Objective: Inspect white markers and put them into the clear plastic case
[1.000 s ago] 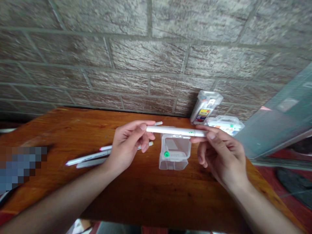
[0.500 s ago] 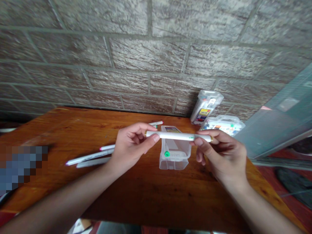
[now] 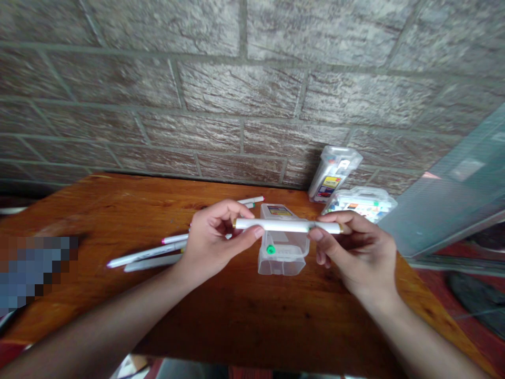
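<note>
A white marker (image 3: 286,226) with gold-coloured ends is held level above the table, spanning both hands. My left hand (image 3: 215,245) pinches its left end between thumb and fingers. The right end is gripped by my right hand (image 3: 355,250), thumb beneath and fingers above. Behind and below the marker stands a clear plastic case (image 3: 282,263), with one green-capped marker (image 3: 270,249) in it. Several loose markers (image 3: 145,253) lie on the table left of my left hand. Another with a red tip (image 3: 256,199) lies just beyond that hand.
Two more clear cases stand at the back right: an upright one (image 3: 335,173) by the brick wall (image 3: 240,89) and a lower one (image 3: 361,202) full of markers. The wooden table (image 3: 236,321) ends at a glass panel (image 3: 453,195) on the right. A pixelated patch (image 3: 31,273) covers the left.
The held marker has dropped slightly and turned a little about its length, so its green print is less visible. Both hands keep their hold. The cases have stayed put.
</note>
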Demonstrator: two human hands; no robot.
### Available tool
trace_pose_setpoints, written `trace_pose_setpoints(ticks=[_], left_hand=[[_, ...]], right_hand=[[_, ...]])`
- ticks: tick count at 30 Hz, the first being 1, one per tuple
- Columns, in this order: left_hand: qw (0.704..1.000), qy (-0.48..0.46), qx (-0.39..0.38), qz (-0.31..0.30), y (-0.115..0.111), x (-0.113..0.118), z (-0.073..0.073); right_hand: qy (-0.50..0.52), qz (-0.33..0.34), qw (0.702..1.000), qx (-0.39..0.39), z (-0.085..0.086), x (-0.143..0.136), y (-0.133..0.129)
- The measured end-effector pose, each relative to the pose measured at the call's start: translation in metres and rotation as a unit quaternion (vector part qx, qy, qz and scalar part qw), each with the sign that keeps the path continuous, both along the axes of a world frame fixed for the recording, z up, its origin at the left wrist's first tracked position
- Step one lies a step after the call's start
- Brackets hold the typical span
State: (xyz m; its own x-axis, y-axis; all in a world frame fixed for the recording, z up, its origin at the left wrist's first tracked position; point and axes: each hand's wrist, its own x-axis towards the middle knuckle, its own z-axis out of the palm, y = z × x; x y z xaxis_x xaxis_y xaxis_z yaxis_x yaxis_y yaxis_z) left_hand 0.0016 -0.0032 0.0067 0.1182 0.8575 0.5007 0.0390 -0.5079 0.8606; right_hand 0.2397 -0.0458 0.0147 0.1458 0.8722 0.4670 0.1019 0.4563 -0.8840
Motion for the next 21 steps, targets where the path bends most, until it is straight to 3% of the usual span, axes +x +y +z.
trace_pose_setpoints(ticks=[21], left_hand=[[1.000,-0.020,-0.006,-0.008,0.0008,-0.0011,0.0013]], right_hand=[[-0.006,0.002,1.000,0.003,-0.0020,0.0015,-0.0002]])
